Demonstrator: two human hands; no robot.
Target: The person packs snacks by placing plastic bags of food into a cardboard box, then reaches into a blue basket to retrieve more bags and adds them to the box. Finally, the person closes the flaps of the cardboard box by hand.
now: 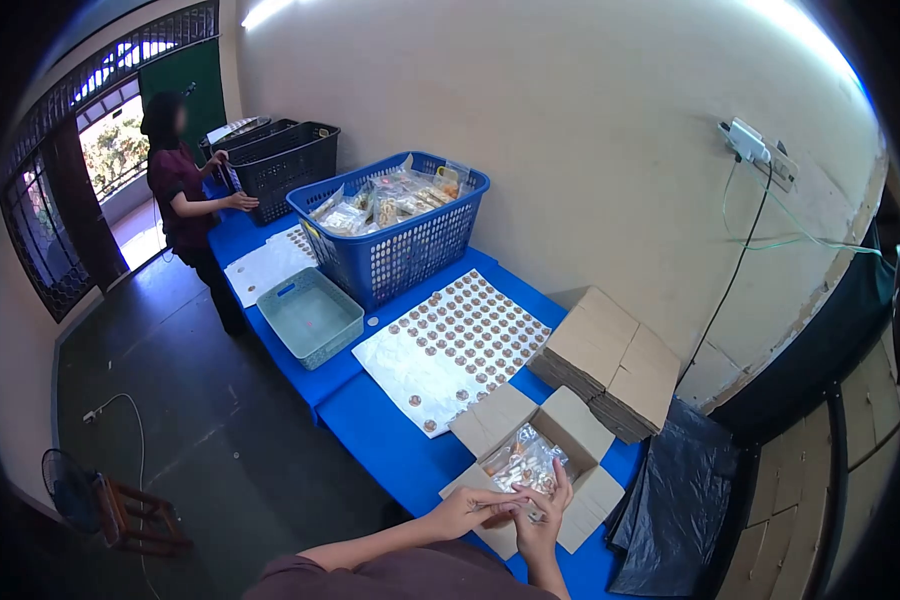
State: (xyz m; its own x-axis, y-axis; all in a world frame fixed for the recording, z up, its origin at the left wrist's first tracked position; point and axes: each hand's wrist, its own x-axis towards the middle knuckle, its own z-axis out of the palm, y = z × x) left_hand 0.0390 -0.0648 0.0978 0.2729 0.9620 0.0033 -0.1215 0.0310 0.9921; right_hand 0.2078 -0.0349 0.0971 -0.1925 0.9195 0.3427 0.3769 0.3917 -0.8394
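Observation:
Over an open cardboard box (pixel 588 436), my two hands meet at the near end of a clear plastic packet (pixel 526 462) with whitish pieces inside. My left hand (pixel 473 510) is closed, its fingertips pinching at the packet's near edge. Around the packet's right side goes my right hand (pixel 544 505), with its fingers raised along the plastic and its thumb toward the left hand. What lies between the fingertips is too small to make out. The box's flaps are folded outward, and its floor is hidden by the packet.
A sheet of round stickers (pixel 460 335) lies beyond the box. Flattened cartons (pixel 610 350) and black plastic (pixel 675 500) are at right. Farther off stand a blue basket (pixel 410 255) of packets, a grey-green basket (pixel 313 325), black crates (pixel 285 165) and another person (pixel 182 190).

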